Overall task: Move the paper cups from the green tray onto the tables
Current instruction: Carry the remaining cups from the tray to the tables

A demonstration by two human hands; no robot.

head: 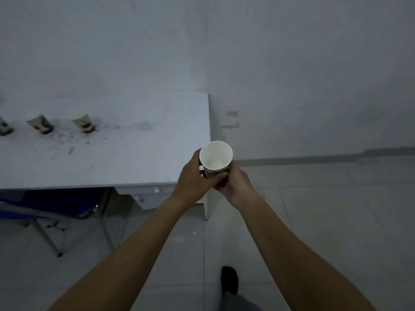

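Note:
An empty white paper cup point(215, 157) with a dark printed pattern is held upright in both hands, just off the right front corner of the grey table point(139, 153). My left hand point(194, 181) wraps its left side and my right hand point(233, 181) cups its lower right. Three more paper cups stand in a row on the table at the left: one point(84, 123), one point(41, 124) and one cut by the frame edge point(4, 127). The green tray is not in view.
The table's surface has dark smudges near the cups. Under the table is a blue chair point(56, 205) with metal legs and a drawer unit point(148, 195). A grey wall stands behind. Tiled floor lies to the right, with my foot point(229, 280) on it.

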